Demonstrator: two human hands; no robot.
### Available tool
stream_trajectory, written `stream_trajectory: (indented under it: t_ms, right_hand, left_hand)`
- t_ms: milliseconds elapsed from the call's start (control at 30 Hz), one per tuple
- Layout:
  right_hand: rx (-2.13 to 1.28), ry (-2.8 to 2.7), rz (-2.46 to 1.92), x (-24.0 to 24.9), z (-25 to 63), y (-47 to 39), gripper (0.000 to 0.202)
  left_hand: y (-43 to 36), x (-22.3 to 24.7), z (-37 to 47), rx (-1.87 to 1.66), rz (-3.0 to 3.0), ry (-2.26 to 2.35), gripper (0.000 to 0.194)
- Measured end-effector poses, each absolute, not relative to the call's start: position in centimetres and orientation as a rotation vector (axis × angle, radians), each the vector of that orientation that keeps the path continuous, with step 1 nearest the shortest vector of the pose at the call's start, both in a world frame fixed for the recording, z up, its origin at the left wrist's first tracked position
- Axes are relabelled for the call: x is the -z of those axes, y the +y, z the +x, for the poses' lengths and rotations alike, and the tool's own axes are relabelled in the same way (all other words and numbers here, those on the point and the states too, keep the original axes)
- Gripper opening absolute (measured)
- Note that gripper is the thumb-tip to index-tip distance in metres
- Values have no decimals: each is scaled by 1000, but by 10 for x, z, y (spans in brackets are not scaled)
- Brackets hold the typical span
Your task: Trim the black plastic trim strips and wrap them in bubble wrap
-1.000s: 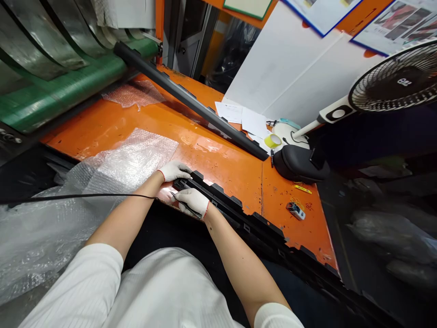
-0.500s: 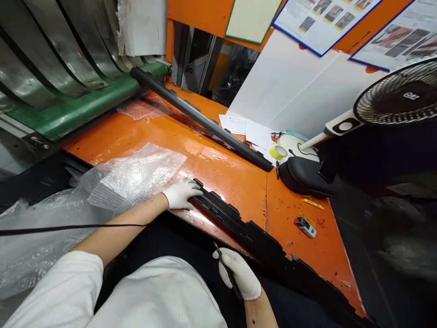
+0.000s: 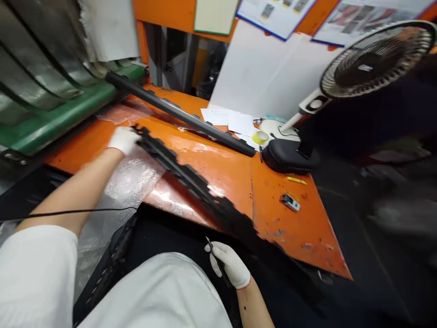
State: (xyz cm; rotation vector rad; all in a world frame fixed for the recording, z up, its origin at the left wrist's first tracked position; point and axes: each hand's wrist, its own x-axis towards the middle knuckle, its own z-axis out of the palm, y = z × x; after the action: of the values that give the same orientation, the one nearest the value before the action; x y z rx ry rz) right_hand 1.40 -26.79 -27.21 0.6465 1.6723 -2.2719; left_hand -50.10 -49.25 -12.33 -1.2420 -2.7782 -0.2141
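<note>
A long black plastic trim strip [image 3: 184, 175] with notched edges slants across the front of the orange table. My left hand [image 3: 123, 140], in a white glove, is closed on its far left end, which looks raised off the surface. The strip's near end runs off past the table's front edge to the lower right and is blurred. Low in front of my body, my gloved right hand [image 3: 231, 265] grips a dark-handled craft knife [image 3: 209, 242], its pointed tip sticking out toward the upper left. The knife is apart from the strip.
Another black strip [image 3: 184, 117] lies along the back of the orange table [image 3: 235, 175], by the green conveyor [image 3: 64, 111]. Bubble wrap [image 3: 133, 180] lies under my left arm. A fan [image 3: 372, 68], yellow tape [image 3: 260, 137], a black case [image 3: 285, 157] and a small tool [image 3: 290, 202] stand right.
My left hand has moved up and left, lifting the strip's end and drawing the strip along. My right hand still holds the knife low. The whole view has shifted slightly.
</note>
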Motion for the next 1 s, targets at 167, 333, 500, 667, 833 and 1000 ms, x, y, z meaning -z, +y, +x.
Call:
stream_trajectory:
  t_ms: [167, 333, 500, 667, 833, 1000]
  right_hand:
    - [2319, 1501, 578, 276, 13, -287, 67]
    - [2328, 1564, 501, 265, -5, -287, 65]
    - [2377, 1843, 602, 246, -15, -262, 60]
    - [2480, 1995, 661, 229, 7, -229, 65]
    - [2301, 2330, 1005, 219, 59, -190, 59]
    - [1482, 2823, 1451, 231, 78, -148, 37]
  left_hand:
    - [-515, 123, -517, -372, -983, -2920, 55]
    - [-427, 172, -432, -66, -2165, -2721, 86]
    - [-376, 199, -357, 218, -2576, -2472, 53]
    - [-376, 199, -347, -50, -2468, -2256, 43]
    - [-391, 188, -367, -303, -2225, -2328, 37]
    - [-377, 177, -357, -246, -2183, -2338, 59]
